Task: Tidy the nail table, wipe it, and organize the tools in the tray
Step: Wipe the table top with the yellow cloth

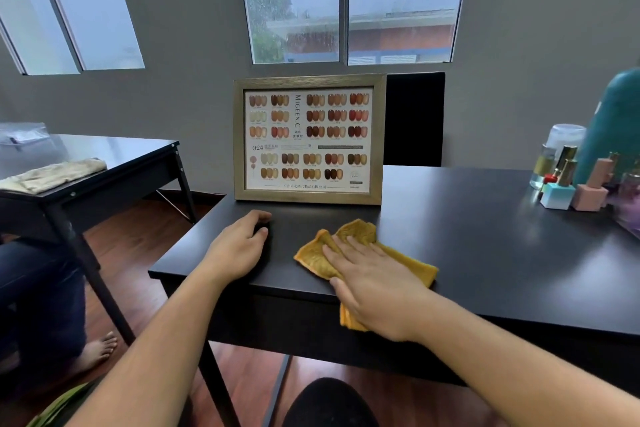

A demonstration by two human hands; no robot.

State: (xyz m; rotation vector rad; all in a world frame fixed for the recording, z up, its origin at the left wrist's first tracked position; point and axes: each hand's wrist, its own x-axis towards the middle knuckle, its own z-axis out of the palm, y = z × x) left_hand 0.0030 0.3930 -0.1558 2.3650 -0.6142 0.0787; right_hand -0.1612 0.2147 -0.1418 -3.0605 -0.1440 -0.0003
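At the very near edge, a black rounded seat sits below the black nail table. The right hand lies flat on an orange cloth at the table's near edge, fingers straight and spread and pressing down on it rather than closing round it. The near end of the cloth hangs over the edge under the wrist. Just left of it, and apart from the cloth, the left hand rests on the tabletop with its fingers curled. A dark patch sits under the fingertips, and I cannot tell whether it is a small thing held or only shadow. Further back, a framed nail colour chart stands upright near the table's far left corner, with a black chair back behind it. On the far right of the table stands a cluster of nail polish bottles, with a clear jar and a tall teal bottle beside them. To the left, over the wooden floor, a second black table carries a folded beige cloth. A person's bare foot rests on the floor near it. Windows fill the far wall.
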